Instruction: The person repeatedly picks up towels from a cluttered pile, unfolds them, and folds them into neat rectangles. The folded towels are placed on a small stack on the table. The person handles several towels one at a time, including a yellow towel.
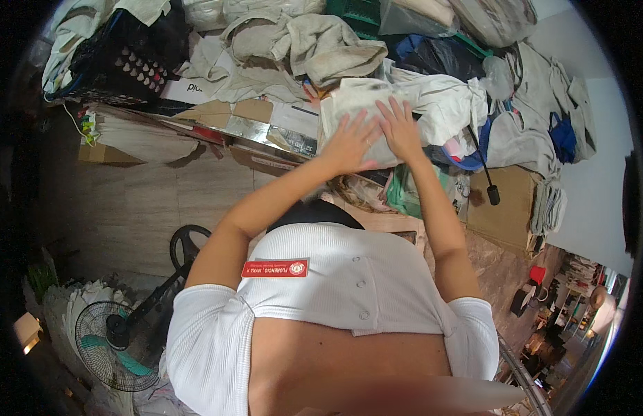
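Both hands rest flat, fingers apart, on a pale folded cloth that lies on top of the heap before me. My left hand covers the cloth's near middle, and a ring shows on one finger. Just beside it, my right hand presses towards the cloth's right side, its fingers pointing away from me. Neither hand grips anything. To the right of the cloth lies a bunched white cloth. Behind it sits a crumpled beige towel.
A black laundry basket stands far left. Cardboard boxes lie under the heap's front edge. At right are a blue-rimmed tub, a carton and a stack of folded cloths. A standing fan is at lower left.
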The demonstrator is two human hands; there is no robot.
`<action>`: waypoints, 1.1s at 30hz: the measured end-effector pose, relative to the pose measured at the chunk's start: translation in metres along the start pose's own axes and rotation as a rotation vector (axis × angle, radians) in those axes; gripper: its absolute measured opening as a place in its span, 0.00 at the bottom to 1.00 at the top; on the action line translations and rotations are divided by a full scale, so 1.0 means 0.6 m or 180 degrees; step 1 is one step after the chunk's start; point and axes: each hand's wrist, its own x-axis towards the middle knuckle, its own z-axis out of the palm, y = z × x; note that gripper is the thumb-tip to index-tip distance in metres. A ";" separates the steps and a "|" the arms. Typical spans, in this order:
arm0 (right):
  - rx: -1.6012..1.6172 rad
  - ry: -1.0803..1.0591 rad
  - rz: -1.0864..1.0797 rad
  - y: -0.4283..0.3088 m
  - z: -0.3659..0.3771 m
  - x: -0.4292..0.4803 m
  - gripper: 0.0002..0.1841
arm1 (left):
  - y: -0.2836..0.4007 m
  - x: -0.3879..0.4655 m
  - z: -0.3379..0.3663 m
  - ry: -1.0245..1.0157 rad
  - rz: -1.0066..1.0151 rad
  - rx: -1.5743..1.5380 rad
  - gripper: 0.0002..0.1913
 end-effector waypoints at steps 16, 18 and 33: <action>0.4474 0.2337 0.4356 -0.052 0.097 -0.180 0.30 | -0.066 0.062 -0.018 -0.0108 -0.0405 -0.0319 0.41; 0.6863 0.1463 0.5781 -0.091 0.175 -0.209 0.31 | -0.061 0.061 -0.014 -0.0076 -0.0365 -0.0290 0.41; 0.7317 0.0827 0.6129 -0.107 0.237 -0.180 0.30 | -0.085 0.098 -0.038 -0.0103 -0.0060 -0.0410 0.39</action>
